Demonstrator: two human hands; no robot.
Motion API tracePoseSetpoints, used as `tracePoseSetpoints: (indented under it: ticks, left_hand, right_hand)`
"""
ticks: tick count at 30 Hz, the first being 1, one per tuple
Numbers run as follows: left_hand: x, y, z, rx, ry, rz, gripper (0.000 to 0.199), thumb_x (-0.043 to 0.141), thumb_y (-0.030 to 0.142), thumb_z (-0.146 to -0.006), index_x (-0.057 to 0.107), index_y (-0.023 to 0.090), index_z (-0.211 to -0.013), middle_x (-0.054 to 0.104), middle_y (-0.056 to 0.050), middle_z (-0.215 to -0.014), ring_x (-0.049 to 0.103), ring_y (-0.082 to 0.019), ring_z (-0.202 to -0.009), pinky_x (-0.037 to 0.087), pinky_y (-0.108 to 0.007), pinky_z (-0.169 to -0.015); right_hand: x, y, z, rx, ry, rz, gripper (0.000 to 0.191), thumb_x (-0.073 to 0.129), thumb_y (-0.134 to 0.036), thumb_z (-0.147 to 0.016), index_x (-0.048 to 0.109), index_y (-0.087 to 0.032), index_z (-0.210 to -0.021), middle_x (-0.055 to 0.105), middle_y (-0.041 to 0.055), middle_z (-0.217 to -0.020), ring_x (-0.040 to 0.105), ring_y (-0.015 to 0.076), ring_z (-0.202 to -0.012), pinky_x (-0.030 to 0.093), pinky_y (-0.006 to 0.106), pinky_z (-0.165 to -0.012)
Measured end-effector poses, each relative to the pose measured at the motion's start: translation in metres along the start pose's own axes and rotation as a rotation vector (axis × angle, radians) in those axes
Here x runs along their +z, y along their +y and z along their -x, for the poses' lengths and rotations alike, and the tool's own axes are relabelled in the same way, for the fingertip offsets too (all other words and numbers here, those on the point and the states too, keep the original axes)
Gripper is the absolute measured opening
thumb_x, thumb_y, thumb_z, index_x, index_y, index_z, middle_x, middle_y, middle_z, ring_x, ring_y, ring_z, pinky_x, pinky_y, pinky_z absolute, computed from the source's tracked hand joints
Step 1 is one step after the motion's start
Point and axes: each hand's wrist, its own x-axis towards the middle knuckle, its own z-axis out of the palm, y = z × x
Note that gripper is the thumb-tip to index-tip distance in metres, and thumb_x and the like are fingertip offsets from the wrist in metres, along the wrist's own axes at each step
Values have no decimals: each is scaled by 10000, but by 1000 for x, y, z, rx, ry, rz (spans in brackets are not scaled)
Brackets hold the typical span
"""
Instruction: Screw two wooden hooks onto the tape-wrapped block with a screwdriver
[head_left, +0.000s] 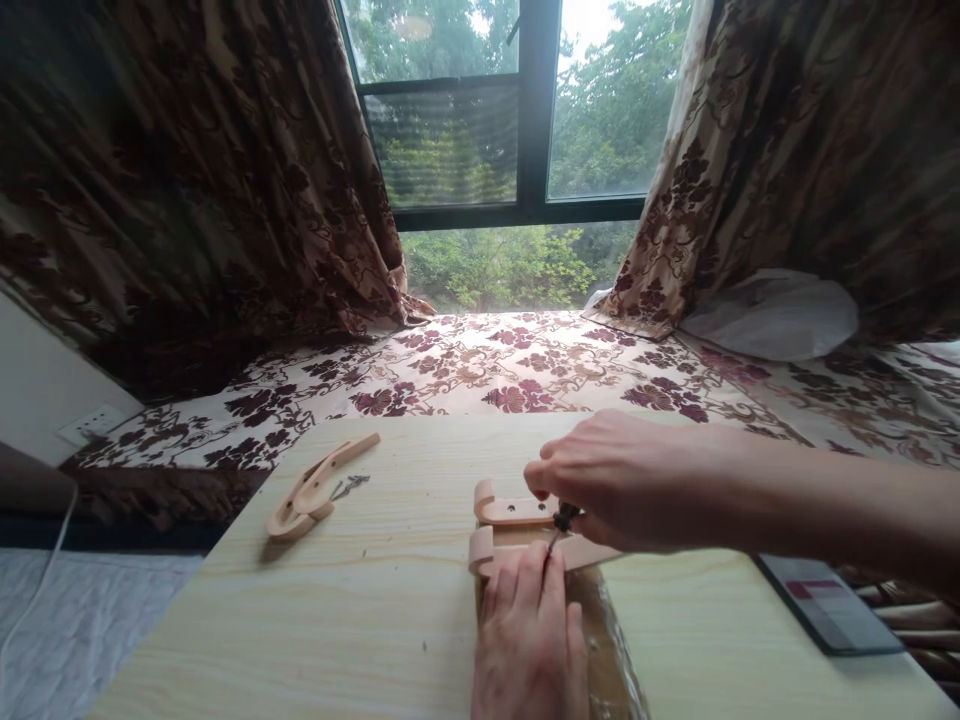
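My right hand [615, 490] is closed round a dark screwdriver [566, 516], most of its handle hidden in the fist. Its thin shaft points down at the nearer curved wooden hook [484, 552]. Flat on that hook and the brown, plastic-wrapped piece [606, 640] beneath it lies my left hand [525, 632], fingers stretched out and thumb apart. The fingertips are close to the screwdriver's tip, where contact cannot be made out. Just beyond, a second wooden hook [491, 505] with dark screw holes lies alongside the first, partly behind my right hand.
More curved wooden hooks [322, 480] and several small screws [349, 487] lie at the left of the pale wooden table [360, 620]. A phone [825, 605] rests at the right edge. Behind are a floral-covered ledge [517, 365], curtains and a window.
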Motion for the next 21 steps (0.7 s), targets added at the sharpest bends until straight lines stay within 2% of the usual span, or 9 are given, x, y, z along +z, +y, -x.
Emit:
tracePoseSetpoints:
  ticks: [3,7,10,13,18,21]
  left_hand:
    - [-2,1,0,-22,-26,19,416,493,221,-842,500,134,-1249,591,-74,-1214,556,-228,-1092,509,-359,-905]
    - [-3,1,-2,-15,-33,23,411,486,221,-848,500,125,-1247,589,-76,-1212,553,-231,-1087,513,-360,-897]
    - [-4,1,-3,-12,-32,37,412,474,211,-852,491,116,-1253,580,-83,-1220,539,-228,-1106,505,-360,-910]
    - [-6,1,-4,-15,-44,33,409,471,212,-855,490,116,-1251,579,-84,-1219,536,-225,-1111,506,-362,-909]
    - [-8,2,-6,13,-39,-2,412,474,204,-849,489,96,-1247,587,-110,-1197,547,-232,-1095,515,-366,-894]
    - [-9,1,-6,15,-35,20,412,476,215,-849,495,96,-1243,584,-109,-1201,544,-236,-1099,510,-369,-903]
  right_hand:
    - [-6,1,3,-51,-13,43,168,519,-42,-757,646,-150,-776,644,53,-759,490,126,-570,234,269,-466]
    - [3,2,-1,-95,19,31,168,508,-28,-756,618,-143,-701,619,39,-705,422,106,-513,240,261,-458]
    - [10,1,-5,-54,33,28,181,497,-73,-787,624,-139,-677,603,37,-629,397,102,-472,225,268,-449]
    - [6,-2,-6,23,14,46,173,518,-120,-795,629,-143,-664,583,30,-573,380,105,-444,197,282,-438]
    - [-7,-4,-1,-27,-19,91,127,542,-59,-777,632,-148,-783,625,40,-719,437,111,-520,204,283,-455]
    - [-3,-1,-1,-94,40,92,139,556,-33,-744,608,-160,-723,619,36,-723,428,114,-514,202,281,-442]
